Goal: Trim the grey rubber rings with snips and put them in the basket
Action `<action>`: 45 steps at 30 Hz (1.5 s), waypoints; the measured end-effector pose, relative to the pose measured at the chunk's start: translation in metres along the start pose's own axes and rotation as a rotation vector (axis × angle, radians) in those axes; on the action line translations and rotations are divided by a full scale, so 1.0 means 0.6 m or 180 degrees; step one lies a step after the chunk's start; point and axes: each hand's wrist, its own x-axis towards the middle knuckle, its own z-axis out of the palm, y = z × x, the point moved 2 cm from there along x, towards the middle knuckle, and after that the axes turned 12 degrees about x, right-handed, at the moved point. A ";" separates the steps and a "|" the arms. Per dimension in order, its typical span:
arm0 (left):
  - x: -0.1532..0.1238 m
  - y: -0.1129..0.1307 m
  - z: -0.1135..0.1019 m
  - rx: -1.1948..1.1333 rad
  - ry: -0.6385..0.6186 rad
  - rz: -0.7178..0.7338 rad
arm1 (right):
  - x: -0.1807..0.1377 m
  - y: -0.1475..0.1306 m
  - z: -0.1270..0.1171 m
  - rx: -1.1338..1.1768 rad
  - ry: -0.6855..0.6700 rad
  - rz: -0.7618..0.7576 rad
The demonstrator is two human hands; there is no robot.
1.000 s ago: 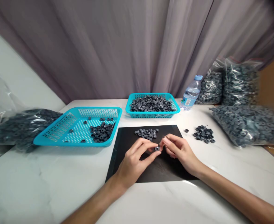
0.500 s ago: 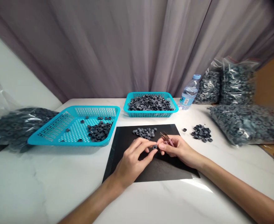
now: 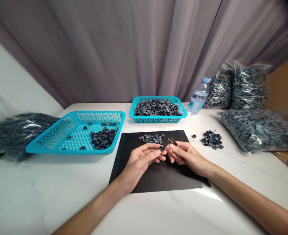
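Holding one ring (image 3: 161,148) in the left hand (image 3: 140,163), tweezers (image 3: 172,141) in the right hand (image 3: 186,157); left basket (image 3: 60,138) has few, far basket (image 3: 136,109) stays full.

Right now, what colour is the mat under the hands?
Black; the mat shows plainly in the head view, lying on the white marbled table.

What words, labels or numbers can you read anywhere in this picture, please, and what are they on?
No text can be read.
The water bottle has a blue-and-white label, but its print is too small and blurred.
The blue baskets, bags of rings and black mat show no writing.
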 end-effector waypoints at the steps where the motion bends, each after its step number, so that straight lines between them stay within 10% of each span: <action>1: 0.000 0.000 0.000 -0.0017 -0.0037 -0.0015 | 0.000 -0.001 0.000 -0.0024 -0.0007 -0.0010; 35: 0.000 -0.001 -0.001 0.0008 -0.0096 -0.0170 | 0.001 -0.007 0.013 -0.0315 0.0222 0.0036; 45: 0.004 -0.008 0.000 0.0518 -0.0191 -0.0010 | -0.015 -0.016 0.024 -0.1186 0.0612 -0.0776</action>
